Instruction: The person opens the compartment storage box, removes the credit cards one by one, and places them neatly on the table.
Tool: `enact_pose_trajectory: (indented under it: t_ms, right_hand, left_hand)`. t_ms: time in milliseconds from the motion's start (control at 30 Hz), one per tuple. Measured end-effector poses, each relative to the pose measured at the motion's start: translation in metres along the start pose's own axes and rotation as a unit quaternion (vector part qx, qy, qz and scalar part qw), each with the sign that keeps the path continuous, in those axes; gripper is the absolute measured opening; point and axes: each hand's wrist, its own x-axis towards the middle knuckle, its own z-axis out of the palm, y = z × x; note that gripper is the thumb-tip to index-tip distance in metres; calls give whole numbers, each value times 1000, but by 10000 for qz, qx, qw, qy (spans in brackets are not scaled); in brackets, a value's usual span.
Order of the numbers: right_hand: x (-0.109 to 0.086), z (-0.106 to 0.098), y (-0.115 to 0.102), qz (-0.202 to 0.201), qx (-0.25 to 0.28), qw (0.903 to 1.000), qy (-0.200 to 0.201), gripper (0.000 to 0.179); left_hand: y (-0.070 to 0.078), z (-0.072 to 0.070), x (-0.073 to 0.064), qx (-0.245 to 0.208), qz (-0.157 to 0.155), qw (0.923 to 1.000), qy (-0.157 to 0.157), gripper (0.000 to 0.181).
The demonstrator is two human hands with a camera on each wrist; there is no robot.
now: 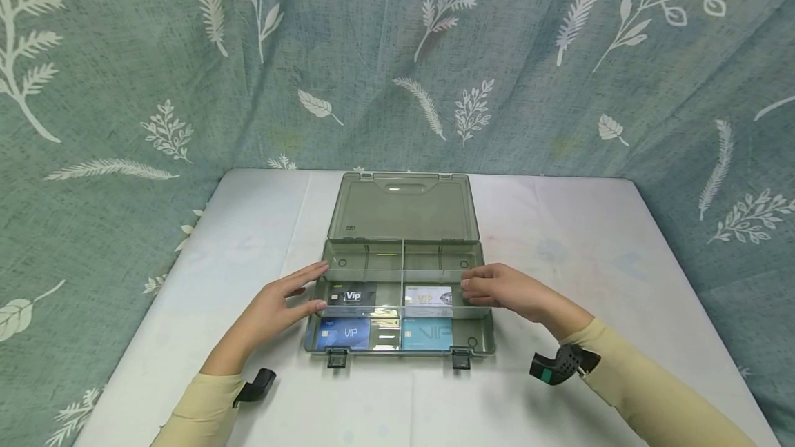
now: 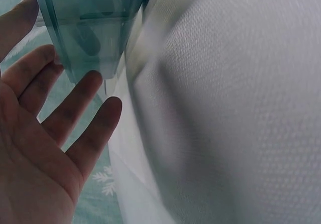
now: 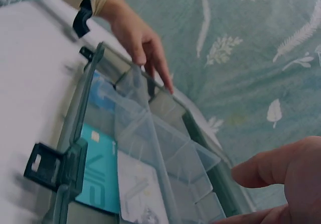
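Observation:
A translucent grey-green plastic case (image 1: 435, 256) lies on the table, its lid (image 1: 404, 216) folded back. Dividers split it into compartments. A black VIP card (image 1: 352, 297) and a white card (image 1: 428, 296) lie in the middle row; a dark blue card (image 1: 344, 334) and a light blue card (image 1: 427, 334) lie in the front row. At the case's left wall, my left hand (image 1: 276, 309) touches the side with fingertips and thumb, fingers spread. My right hand (image 1: 506, 288) reaches over the right wall beside the white card; its thumb and fingers stand apart in the right wrist view (image 3: 291, 174).
The case stands on a white cloth-covered table (image 1: 577, 233). Two black latches, a left one (image 1: 337, 359) and a right one (image 1: 462, 359), stick out from its front edge. A green leaf-patterned curtain (image 1: 373, 54) hangs behind and at the sides.

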Motion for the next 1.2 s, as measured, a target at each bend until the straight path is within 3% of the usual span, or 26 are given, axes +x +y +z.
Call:
enact_pose_trajectory:
  t_ms: [167,433,700,933,1200]
  right_hand:
    - [1,1,-3,60,277,9995,-168,63]
    - [12,4,-4,138,105,9995,-260,56]
    - [22,6,-1,211,653,9969,-374,55]
    - [20,7,0,32,587,9972,-468,55]
    - [13,8,-8,-172,411,9983,-371,54]
  left_hand:
    - [1,-1,0,18,33,10000,-38,67]
    - [-1,-1,0,30,38,10000,-4,68]
    - [-2,0,0,12,28,10000,-30,69]
    - [-4,0,0,-96,-114,9998,-116,71]
    - [-6,-1,0,-129,-45,9998,-109,70]
